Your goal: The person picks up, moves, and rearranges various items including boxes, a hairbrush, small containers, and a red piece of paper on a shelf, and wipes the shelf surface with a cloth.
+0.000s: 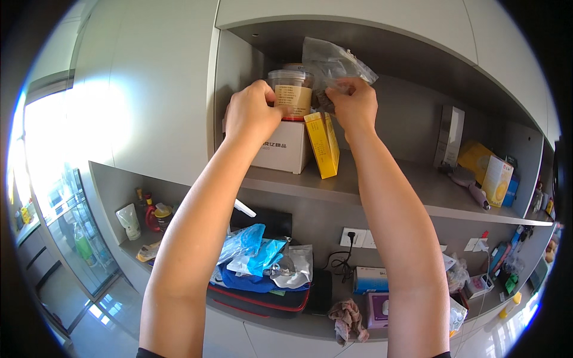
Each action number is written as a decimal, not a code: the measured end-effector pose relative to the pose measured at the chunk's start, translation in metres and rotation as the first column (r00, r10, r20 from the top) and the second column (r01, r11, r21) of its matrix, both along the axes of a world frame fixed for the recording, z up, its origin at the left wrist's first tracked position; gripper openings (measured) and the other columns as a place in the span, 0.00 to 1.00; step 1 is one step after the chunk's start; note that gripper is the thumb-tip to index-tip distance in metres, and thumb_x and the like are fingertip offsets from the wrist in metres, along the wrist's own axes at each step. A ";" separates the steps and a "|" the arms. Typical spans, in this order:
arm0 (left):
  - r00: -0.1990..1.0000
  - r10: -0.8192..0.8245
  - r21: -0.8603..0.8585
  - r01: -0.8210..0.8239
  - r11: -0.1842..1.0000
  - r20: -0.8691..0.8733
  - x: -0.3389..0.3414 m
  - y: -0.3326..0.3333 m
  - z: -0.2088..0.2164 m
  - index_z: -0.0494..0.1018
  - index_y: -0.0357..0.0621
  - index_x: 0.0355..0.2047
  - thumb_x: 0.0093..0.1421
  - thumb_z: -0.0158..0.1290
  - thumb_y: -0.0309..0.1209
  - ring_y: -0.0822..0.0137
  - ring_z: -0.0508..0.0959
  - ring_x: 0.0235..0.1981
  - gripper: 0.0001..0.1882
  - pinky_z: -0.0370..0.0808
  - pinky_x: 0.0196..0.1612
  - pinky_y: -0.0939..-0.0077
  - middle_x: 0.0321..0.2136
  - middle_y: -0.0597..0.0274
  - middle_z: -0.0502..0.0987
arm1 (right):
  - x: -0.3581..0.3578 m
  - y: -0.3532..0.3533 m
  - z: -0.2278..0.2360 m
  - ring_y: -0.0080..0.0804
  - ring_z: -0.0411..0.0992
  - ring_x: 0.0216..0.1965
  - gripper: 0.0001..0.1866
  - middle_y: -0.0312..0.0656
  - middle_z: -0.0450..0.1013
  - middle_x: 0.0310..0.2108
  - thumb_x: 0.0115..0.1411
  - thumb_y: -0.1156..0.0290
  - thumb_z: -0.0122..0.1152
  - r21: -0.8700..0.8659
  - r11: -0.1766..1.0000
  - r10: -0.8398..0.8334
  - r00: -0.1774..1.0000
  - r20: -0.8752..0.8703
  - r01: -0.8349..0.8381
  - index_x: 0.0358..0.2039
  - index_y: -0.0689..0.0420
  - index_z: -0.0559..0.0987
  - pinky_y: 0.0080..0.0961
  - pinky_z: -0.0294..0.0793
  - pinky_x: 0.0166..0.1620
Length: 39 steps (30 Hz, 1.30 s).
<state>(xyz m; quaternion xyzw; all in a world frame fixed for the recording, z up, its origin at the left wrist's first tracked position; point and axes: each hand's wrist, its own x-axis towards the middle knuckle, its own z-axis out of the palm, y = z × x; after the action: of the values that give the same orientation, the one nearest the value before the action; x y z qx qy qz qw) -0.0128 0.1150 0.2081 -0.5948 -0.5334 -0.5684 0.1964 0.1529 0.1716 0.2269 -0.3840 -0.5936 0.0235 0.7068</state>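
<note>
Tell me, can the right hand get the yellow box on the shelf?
Probably yes: the yellow box stands just below the right hand with nothing between, but that hand already holds a clear plastic bag.

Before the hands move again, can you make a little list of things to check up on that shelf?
1. Left hand touching the clear jar: ok.
2. Jar upright on the white box: ok.
3. Right hand pinching the clear plastic bag: ok.
4. Jar lid closed: cannot tell.
5. Yellow box standing steady beside the white box: ok, though it juts over the shelf edge.
6. Bag sealed: cannot tell.
</note>
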 end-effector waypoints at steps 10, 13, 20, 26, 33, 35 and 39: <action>0.963 -0.235 0.379 0.170 0.910 0.133 -0.020 0.005 -0.016 0.73 0.38 0.38 0.58 0.52 0.25 0.59 0.80 0.36 0.08 0.75 0.42 0.69 0.34 0.52 0.79 | 0.008 -0.015 0.000 0.28 0.73 0.33 0.14 0.41 0.75 0.30 0.47 0.71 0.67 0.273 0.947 0.193 0.979 -0.069 -0.167 0.36 0.59 0.79 0.25 0.72 0.39; 0.934 -0.343 0.607 0.214 0.766 0.103 -0.022 -0.011 -0.030 0.71 0.40 0.41 0.60 0.45 0.21 0.60 0.79 0.40 0.10 0.75 0.43 0.70 0.39 0.54 0.79 | 0.002 -0.038 -0.004 0.26 0.72 0.32 0.14 0.41 0.76 0.30 0.48 0.71 0.67 0.335 0.909 0.250 0.968 0.036 -0.248 0.36 0.60 0.79 0.23 0.72 0.39; 0.973 -0.222 0.758 0.194 0.623 -0.066 -0.031 -0.012 -0.030 0.71 0.41 0.44 0.62 0.39 0.17 0.61 0.77 0.45 0.15 0.74 0.45 0.70 0.46 0.58 0.76 | -0.049 -0.052 0.006 0.38 0.74 0.33 0.14 0.45 0.76 0.30 0.47 0.70 0.65 0.391 0.883 0.191 0.960 0.205 -0.259 0.35 0.60 0.79 0.29 0.73 0.39; 0.971 -0.223 0.621 0.224 0.751 -0.081 -0.030 -0.010 -0.043 0.72 0.39 0.45 0.57 0.41 0.14 0.55 0.77 0.44 0.17 0.74 0.45 0.67 0.44 0.52 0.76 | -0.097 -0.037 0.006 0.46 0.73 0.40 0.19 0.47 0.74 0.37 0.46 0.66 0.64 0.488 0.850 -0.456 0.738 0.498 0.196 0.41 0.55 0.77 0.36 0.73 0.43; 0.977 -0.109 0.380 0.172 0.909 -0.182 -0.033 -0.019 -0.047 0.69 0.38 0.48 0.54 0.50 0.22 0.45 0.74 0.46 0.18 0.71 0.48 0.59 0.44 0.45 0.74 | -0.076 -0.064 -0.003 0.50 0.72 0.41 0.22 0.50 0.71 0.40 0.48 0.70 0.59 0.385 0.923 -0.252 0.769 0.588 0.009 0.47 0.54 0.73 0.39 0.73 0.42; 0.975 -0.155 0.316 0.199 0.928 -0.158 -0.028 -0.020 -0.043 0.67 0.37 0.50 0.54 0.54 0.26 0.46 0.73 0.48 0.22 0.71 0.48 0.59 0.47 0.44 0.72 | -0.073 -0.061 -0.006 0.50 0.72 0.40 0.21 0.50 0.71 0.41 0.49 0.73 0.59 0.461 0.887 -0.230 0.865 0.446 -0.002 0.46 0.55 0.73 0.39 0.73 0.41; 0.990 -0.030 0.243 0.062 0.968 -0.134 -0.018 -0.009 -0.025 0.65 0.35 0.50 0.52 0.58 0.31 0.45 0.72 0.49 0.27 0.71 0.48 0.58 0.48 0.39 0.70 | -0.065 -0.057 0.004 0.44 0.66 0.45 0.22 0.46 0.68 0.44 0.46 0.77 0.61 0.785 0.543 -0.537 0.842 0.052 0.298 0.45 0.51 0.75 0.36 0.71 0.42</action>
<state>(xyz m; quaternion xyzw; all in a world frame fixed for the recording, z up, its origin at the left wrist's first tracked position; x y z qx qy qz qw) -0.0306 0.1056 0.1834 -0.6137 -0.4307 -0.5949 0.2897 0.0877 0.1147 0.2311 -0.1874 -0.5337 -0.4504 0.6907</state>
